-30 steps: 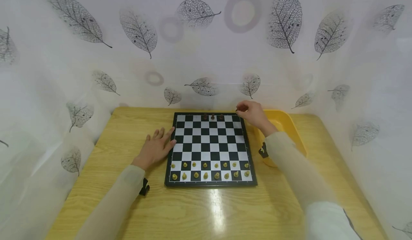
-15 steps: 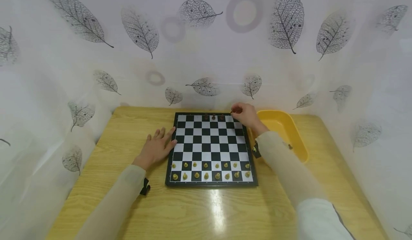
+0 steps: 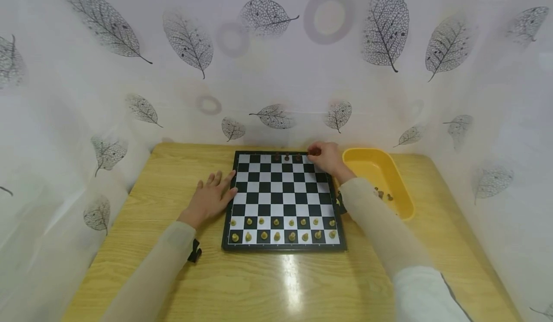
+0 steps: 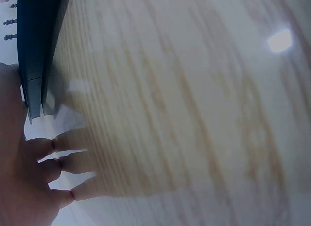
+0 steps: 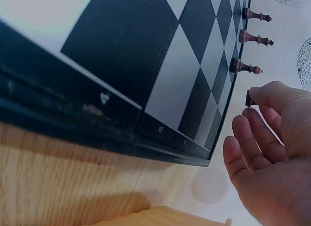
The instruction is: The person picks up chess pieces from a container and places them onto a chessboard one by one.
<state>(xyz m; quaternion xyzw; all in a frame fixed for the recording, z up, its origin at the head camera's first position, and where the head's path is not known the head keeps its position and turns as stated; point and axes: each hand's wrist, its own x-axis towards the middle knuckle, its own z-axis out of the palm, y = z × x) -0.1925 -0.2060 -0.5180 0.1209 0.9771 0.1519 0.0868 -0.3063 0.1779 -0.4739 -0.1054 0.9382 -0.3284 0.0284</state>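
Observation:
My right hand (image 3: 329,160) pinches a dark chess piece (image 5: 249,98) between thumb and fingertips, over the far right part of the black-and-white chessboard (image 3: 276,189). Only the piece's base shows; the fingers hide the rest. Beside it, three dark reddish chess pieces (image 5: 256,38) stand upright along the far row. My left hand (image 3: 209,199) lies with fingers spread on the table, thumb and forefinger at the board's left edge. Two rows of yellow chess pieces (image 3: 277,235) stand on the near side of the board.
Right of the board stands a yellow tray (image 3: 399,187) with several small dark pieces (image 3: 380,194) in it, partly hidden by the right sleeve. The wooden table (image 3: 242,283) meets a leaf-patterned sheet (image 3: 276,72) at the back and both sides.
My right hand has moved left with the chess piece, from the board's far right corner toward the three dark pieces. More of the tray shows. The left hand stays in place.

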